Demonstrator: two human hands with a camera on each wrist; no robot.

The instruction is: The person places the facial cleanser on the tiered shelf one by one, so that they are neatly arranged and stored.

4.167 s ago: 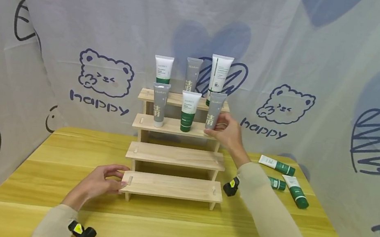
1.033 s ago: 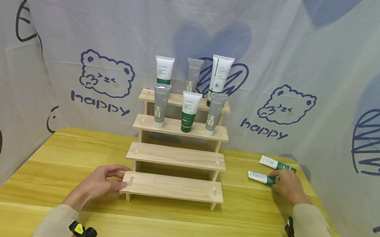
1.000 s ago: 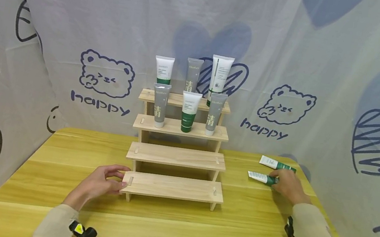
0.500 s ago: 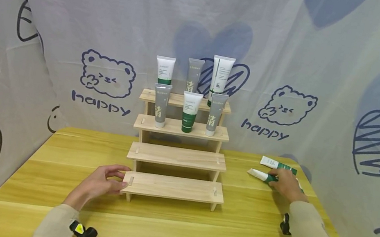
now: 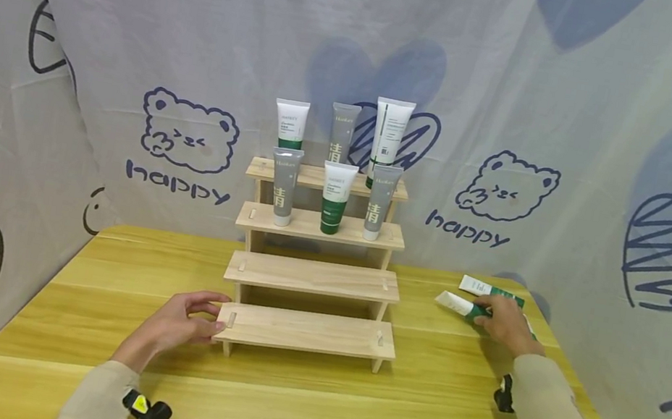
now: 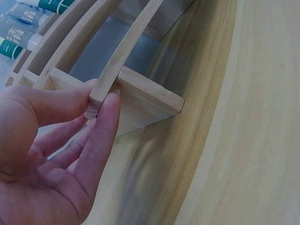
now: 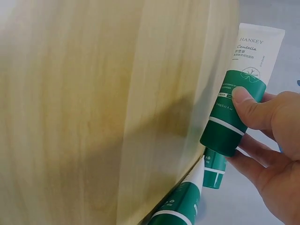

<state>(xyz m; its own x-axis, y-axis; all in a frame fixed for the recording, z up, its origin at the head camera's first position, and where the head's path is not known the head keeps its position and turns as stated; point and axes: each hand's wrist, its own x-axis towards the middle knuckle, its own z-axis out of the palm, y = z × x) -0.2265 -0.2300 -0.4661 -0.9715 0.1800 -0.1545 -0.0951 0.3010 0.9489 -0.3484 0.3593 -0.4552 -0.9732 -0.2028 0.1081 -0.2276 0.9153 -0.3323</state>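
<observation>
My left hand (image 5: 176,323) pinches the left end of the lowest step of a four-step wooden display stand (image 5: 312,275); in the left wrist view the thumb and index finger (image 6: 110,117) clasp the board's end. Over the table's right side, my right hand (image 5: 507,325) grips a white-and-green cream tube (image 5: 455,304) by its green part. The right wrist view shows this tube (image 7: 251,51) with HANKEY print and the thumb (image 7: 253,110) across its green half. A second white-and-green tube (image 5: 474,286) lies just behind it. Another tube (image 7: 180,201) is mostly hidden by my hand in the head view.
White and grey tubes stand on the upper two steps, among them a grey tube (image 5: 284,187), a white-and-green tube (image 5: 334,198) and a tall white tube (image 5: 392,130). A printed cloth (image 5: 205,35) hangs behind and beside the yellow wooden table (image 5: 277,413).
My right hand has let go of the grey tube on the second step from the top, moved right and taken a white-and-green tube, whose white end has risen slightly. My left hand stays put.
</observation>
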